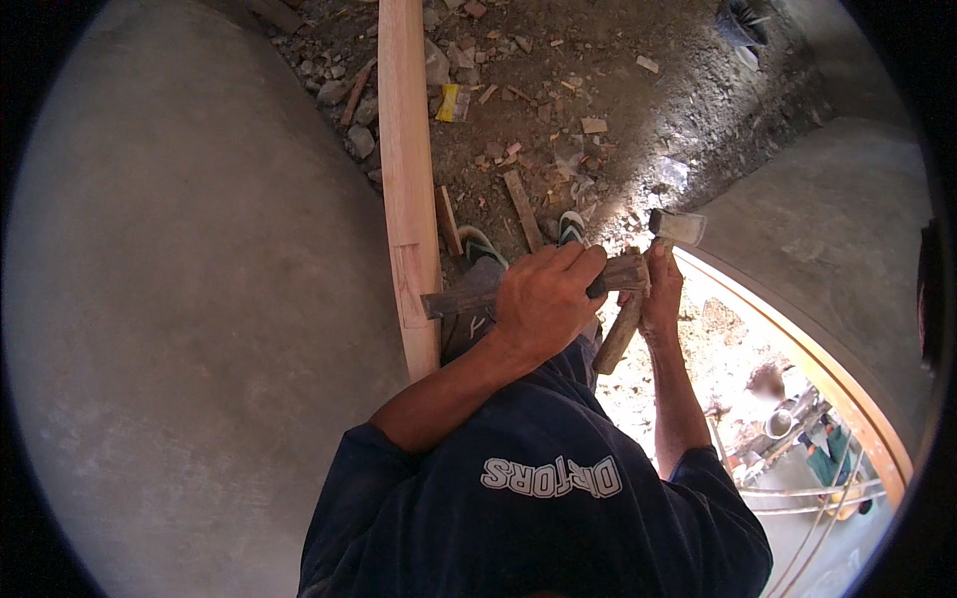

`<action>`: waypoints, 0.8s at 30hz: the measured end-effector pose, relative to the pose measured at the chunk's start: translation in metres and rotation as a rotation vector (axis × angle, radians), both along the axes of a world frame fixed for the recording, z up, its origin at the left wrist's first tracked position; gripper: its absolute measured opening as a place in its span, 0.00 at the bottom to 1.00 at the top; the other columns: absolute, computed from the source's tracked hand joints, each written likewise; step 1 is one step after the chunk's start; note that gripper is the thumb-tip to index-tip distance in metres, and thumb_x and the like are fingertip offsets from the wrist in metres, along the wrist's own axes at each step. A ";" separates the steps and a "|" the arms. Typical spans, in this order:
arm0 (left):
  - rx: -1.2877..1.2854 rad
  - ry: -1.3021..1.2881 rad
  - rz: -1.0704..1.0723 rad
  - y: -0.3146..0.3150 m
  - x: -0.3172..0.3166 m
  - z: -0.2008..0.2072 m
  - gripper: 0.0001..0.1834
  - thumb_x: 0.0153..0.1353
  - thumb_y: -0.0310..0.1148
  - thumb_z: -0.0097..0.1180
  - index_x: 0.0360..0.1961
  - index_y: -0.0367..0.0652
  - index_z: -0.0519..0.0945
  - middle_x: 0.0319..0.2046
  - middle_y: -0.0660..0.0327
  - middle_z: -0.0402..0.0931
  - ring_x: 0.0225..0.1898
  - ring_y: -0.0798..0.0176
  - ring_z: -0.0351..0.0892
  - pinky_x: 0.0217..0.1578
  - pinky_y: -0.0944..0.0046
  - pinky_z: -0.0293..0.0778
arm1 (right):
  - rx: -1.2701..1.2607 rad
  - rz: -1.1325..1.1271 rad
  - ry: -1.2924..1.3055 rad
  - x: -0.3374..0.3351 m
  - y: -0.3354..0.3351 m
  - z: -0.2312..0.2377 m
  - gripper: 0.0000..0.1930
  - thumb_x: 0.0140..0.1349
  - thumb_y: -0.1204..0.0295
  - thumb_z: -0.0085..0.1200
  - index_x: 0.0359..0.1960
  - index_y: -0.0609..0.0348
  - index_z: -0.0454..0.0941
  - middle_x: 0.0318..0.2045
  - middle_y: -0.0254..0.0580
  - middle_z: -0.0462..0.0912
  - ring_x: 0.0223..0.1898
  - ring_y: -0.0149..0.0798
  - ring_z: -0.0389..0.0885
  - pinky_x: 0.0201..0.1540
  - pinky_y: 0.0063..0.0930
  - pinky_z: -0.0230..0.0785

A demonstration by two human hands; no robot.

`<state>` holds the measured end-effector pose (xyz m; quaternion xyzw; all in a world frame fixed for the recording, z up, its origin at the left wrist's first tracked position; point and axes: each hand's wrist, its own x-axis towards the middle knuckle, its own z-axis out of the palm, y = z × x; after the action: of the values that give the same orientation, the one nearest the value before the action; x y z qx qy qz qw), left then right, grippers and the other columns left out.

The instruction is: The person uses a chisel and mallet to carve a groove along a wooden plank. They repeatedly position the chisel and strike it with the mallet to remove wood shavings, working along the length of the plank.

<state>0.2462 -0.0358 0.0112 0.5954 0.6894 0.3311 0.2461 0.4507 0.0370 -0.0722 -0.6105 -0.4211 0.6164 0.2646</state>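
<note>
A smooth grey wall (199, 299) fills the left of the frame, and beside it a long pale board (404, 149) runs from the upper edge to just left of centre. The left end of a dark wooden stick (459, 302) lies over the board's edge in view; whether they touch, I cannot tell. The stick crosses the centre of the frame, nearly level, with the left hand (543, 294) wrapped around it, fingers clamped on the wood near its ragged right end.

Just right of that end, the right hand (662, 294) grips a tool (678, 226) close under its metal head, fingers closed around the handle though partly hidden; hammer or hatchet, I cannot tell. The handle slants down behind the stick's end.

Good handling here, I judge, means holding the stick firmly, keeping the left fingers back from the ragged end, and using the short grip to steer the head in small, controlled movements.

Farther right, a curved-looking wooden frame (832, 374) borders bright ground.
</note>
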 end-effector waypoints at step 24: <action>-0.096 0.124 0.018 -0.005 0.001 -0.028 0.27 0.39 0.38 0.74 0.44 0.48 0.79 0.35 0.61 0.78 0.39 0.56 0.82 0.38 0.58 0.79 | -0.070 -0.401 0.241 0.003 0.015 0.044 0.26 0.75 0.45 0.32 0.35 0.55 0.68 0.15 0.38 0.70 0.13 0.34 0.70 0.16 0.27 0.66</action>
<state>0.2473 -0.0408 -0.0164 0.5960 0.7237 0.2625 0.2281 0.4541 0.0518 -0.0286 -0.6126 -0.2353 0.6343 0.4087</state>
